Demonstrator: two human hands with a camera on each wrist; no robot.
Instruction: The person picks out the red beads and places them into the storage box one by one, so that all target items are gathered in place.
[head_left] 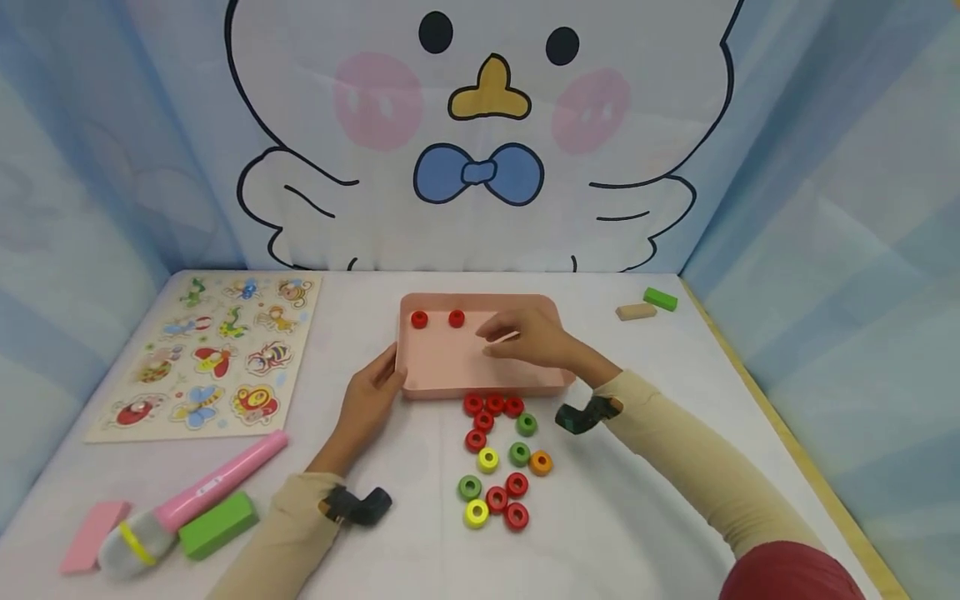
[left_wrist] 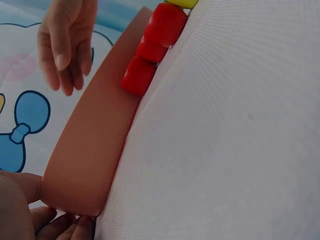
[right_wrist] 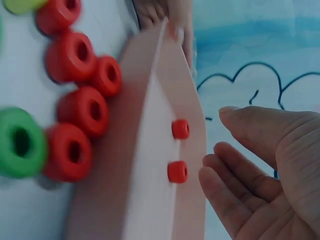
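Note:
A pink tray (head_left: pixel 450 362) lies on the table, with two red ring beads (head_left: pixel 457 319) inside along its far side. My left hand (head_left: pixel 365 402) grips the tray's left end, its thumb (left_wrist: pixel 27 186) at the rim and the fingers curled against the outside. Over the tray's right half hovers my right hand (head_left: pixel 531 337); its fingers are loosely bent, thumb apart, with nothing between them in the right wrist view. Just in front of the tray lie several loose beads: red beads (right_wrist: pixel 70 152), green beads (head_left: pixel 519 454), yellow beads (head_left: pixel 476 514) and an orange bead (head_left: pixel 541 463).
At left lies an insect puzzle board (head_left: pixel 202 358). Nearer me are a pink-and-grey stick-shaped thing (head_left: pixel 217 482), a green block (head_left: pixel 218 525) and a pink block (head_left: pixel 93 536). Toward the back right are a small green block (head_left: pixel 661 299) and a wooden block (head_left: pixel 636 312).

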